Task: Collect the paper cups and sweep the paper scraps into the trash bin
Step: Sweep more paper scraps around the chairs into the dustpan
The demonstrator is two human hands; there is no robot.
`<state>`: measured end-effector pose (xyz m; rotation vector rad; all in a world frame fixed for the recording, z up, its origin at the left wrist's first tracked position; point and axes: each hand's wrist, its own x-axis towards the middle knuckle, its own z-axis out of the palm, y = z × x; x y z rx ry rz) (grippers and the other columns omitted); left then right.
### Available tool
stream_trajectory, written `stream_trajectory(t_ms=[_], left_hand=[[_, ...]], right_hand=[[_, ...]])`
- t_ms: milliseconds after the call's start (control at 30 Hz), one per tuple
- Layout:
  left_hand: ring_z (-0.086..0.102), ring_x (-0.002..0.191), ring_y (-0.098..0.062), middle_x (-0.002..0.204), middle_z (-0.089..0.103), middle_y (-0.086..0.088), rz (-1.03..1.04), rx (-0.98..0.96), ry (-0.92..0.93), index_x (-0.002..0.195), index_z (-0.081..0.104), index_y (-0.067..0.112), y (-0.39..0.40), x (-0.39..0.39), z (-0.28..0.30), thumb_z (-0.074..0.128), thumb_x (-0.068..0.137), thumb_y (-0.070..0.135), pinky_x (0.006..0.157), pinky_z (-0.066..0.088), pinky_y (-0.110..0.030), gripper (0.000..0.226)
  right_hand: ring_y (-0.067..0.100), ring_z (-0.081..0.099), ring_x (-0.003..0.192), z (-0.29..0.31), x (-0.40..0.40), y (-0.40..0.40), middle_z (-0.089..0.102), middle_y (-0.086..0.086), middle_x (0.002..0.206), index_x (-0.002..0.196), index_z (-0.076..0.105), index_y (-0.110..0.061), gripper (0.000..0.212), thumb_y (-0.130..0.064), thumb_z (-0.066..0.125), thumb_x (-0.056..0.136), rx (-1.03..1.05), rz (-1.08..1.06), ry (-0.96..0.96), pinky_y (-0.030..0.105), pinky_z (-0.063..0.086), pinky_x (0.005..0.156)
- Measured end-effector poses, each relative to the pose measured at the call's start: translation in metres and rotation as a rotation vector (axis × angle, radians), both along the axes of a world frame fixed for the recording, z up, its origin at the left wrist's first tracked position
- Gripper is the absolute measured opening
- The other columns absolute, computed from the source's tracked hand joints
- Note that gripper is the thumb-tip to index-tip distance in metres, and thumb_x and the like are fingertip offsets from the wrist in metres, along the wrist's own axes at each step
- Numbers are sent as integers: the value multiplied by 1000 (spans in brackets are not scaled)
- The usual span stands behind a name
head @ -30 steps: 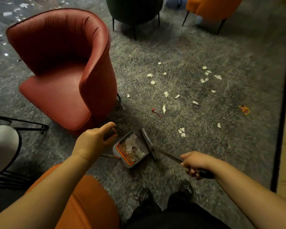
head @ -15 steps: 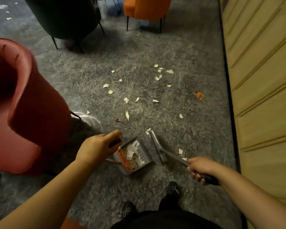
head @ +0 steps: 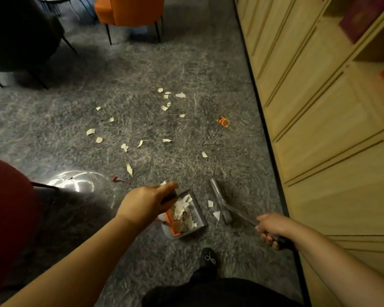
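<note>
My left hand [head: 145,201] grips the dark handle of a grey dustpan [head: 198,220] with an orange comb edge; white paper scraps lie heaped inside it. My right hand [head: 273,229] grips the black handle of a grey broom [head: 220,196], whose head rests on the carpet just right of the dustpan. Two scraps [head: 213,209] lie between pan and broom. Several white scraps [head: 129,147] are scattered over the grey carpet ahead. A red-yellow wrapper [head: 223,121] lies near the wall. No paper cup or trash bin shows.
A wooden panelled wall [head: 319,129] runs along the right. A red armchair [head: 7,218] stands at left, an orange chair [head: 129,9] and a dark chair [head: 20,34] at the back. A small red scrap [head: 119,179] lies on the carpet. My shoe [head: 208,260] is below the dustpan.
My view has swung right: the red armchair slid off to the left and the wooden wall came in. The broom head moved away from the dustpan, leaving two scraps between them.
</note>
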<state>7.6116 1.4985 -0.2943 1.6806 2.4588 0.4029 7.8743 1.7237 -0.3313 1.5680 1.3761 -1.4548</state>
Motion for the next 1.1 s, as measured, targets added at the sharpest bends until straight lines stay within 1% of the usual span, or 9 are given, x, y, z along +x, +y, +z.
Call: stream_trajectory(t_ms=[100, 233, 400, 467, 700, 867, 900, 1000, 1100], left_hand=[[68, 86, -27, 103, 71, -1, -28, -85, -17, 136, 52, 36, 37, 9, -5, 55, 93, 49, 66, 52, -33, 45], [68, 85, -28, 101, 72, -1, -57, -91, -30, 135, 54, 35, 71, 10, -7, 55, 93, 49, 65, 52, -33, 44], [69, 82, -27, 98, 73, 0, -86, -49, -11, 132, 57, 35, 91, 4, -11, 61, 91, 43, 61, 51, -32, 42], [69, 79, -29, 95, 73, -1, -88, -29, -6, 131, 58, 35, 91, 3, -12, 62, 90, 43, 59, 50, -33, 42], [66, 58, -32, 78, 72, -6, -118, 35, 21, 118, 68, 27, 75, -4, -12, 76, 81, 36, 47, 49, -32, 40], [65, 55, -30, 74, 71, -4, -118, 60, 4, 116, 69, 27, 64, -9, -9, 77, 80, 36, 44, 46, -30, 39], [66, 57, -31, 76, 72, -5, -124, 68, 1, 118, 68, 27, 63, -9, -10, 76, 81, 36, 45, 47, -31, 39], [68, 79, -32, 95, 72, -4, -94, -19, -42, 132, 56, 34, 59, -10, -11, 60, 91, 45, 60, 53, -36, 43], [68, 79, -31, 96, 72, -4, -57, -2, -69, 132, 56, 35, 40, -18, -9, 60, 91, 47, 60, 53, -35, 44]], right_hand=[[10, 40, 39, -9, 12, 18, 46, 4, 53, 145, 34, -22, 53, -6, 42, 95, -7, -42, -7, 16, 31, 39], [11, 39, 44, -18, 21, 31, 46, 5, 56, 145, 33, -22, 53, -6, 40, 95, -19, -71, -8, 17, 32, 40], [14, 38, 46, -22, 21, 27, 45, 7, 57, 118, 54, -7, 31, -2, 37, 93, -18, 6, -22, 19, 31, 42], [15, 39, 45, -22, 16, 18, 44, 8, 57, 105, 55, -5, 22, -2, 37, 93, -29, 34, 3, 20, 31, 42], [13, 40, 42, -24, -10, -28, 44, 6, 57, 122, 52, -3, 32, -1, 36, 94, -40, 74, 87, 17, 33, 35], [8, 40, 37, -23, -24, -56, 46, 3, 56, 135, 46, -18, 44, -3, 40, 95, -34, 65, 105, 16, 33, 34], [8, 40, 37, -23, -24, -60, 47, 3, 56, 137, 45, -21, 46, -4, 40, 95, -31, 47, 105, 17, 33, 35], [8, 40, 37, -19, -24, -70, 47, 3, 56, 140, 42, -24, 48, -5, 40, 96, -36, 2, 106, 17, 32, 34], [7, 39, 35, -11, -24, -75, 44, 2, 54, 133, 47, -21, 37, -9, 42, 98, -61, -81, 119, 16, 32, 34]])
